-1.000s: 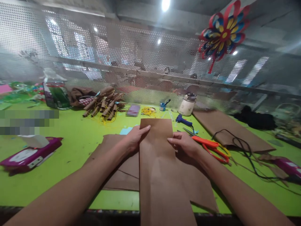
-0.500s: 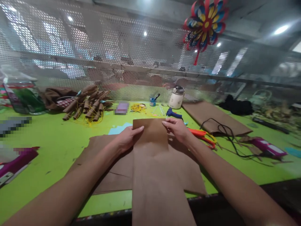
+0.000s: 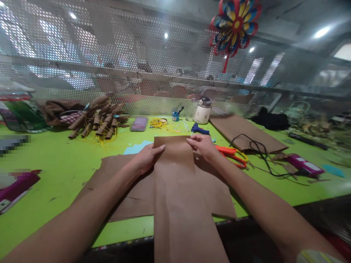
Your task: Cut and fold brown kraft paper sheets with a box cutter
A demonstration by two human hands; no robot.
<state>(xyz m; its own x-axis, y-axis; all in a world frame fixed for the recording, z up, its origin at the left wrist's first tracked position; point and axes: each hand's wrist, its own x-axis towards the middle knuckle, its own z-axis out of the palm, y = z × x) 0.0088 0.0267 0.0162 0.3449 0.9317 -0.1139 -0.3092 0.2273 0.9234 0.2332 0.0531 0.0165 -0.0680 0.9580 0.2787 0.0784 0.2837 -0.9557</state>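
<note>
A long strip of brown kraft paper runs from the table's near edge away from me, lying over other brown sheets. My left hand rests on the strip's far left edge, fingers flat and stretched across the paper. My right hand is at the far right corner, its fingers curled and pinching the strip's top edge. Orange-handled scissors lie just right of my right hand.
On the green table are a pile of rolled brown paper tubes, a blue glue gun, a white jar, another brown sheet with a black cord, and pink packets. A perforated metal screen backs the table; a paper pinwheel hangs above.
My right hand moved up along the strip from its right side to the far right corner. The view swung to the right; my left hand kept its place on the left edge.
</note>
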